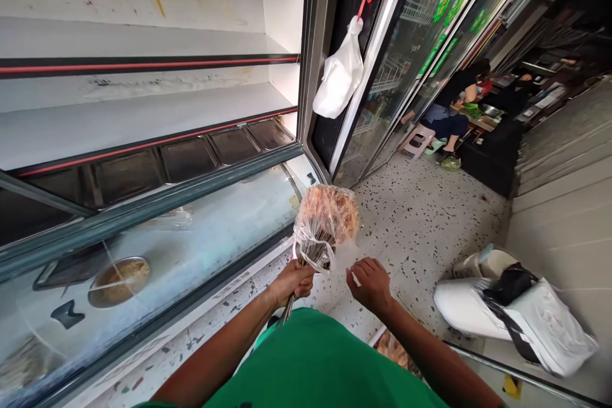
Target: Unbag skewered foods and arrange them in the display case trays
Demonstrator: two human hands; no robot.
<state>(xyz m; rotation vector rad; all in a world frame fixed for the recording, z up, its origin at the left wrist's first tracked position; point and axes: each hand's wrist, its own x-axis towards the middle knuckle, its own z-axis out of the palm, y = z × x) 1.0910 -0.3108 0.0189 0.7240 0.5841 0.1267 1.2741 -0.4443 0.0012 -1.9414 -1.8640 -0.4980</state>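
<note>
My left hand [296, 278] is closed around the thin sticks of a bundle of skewers [318, 247], whose ends stick out below the fist. A clear plastic bag [329, 207] covers the far end of the bundle, with orange-pink food showing through it. The bag's white handles hang loosely around the sticks. Just right of the bag is my right hand [370, 284], its fingers bent and thumb apart, with nothing visible in them. A whitish, blurred bit of plastic lies between that hand and the bag.
On the left stands a glass display case [224, 210] with metal trays [186, 158] and a round pan [119, 282]. A white bag [340, 70] hangs from a hook. White bins [471, 306] are at right. Farther back, a person sits on a pink stool [417, 140] beside glass-door fridges.
</note>
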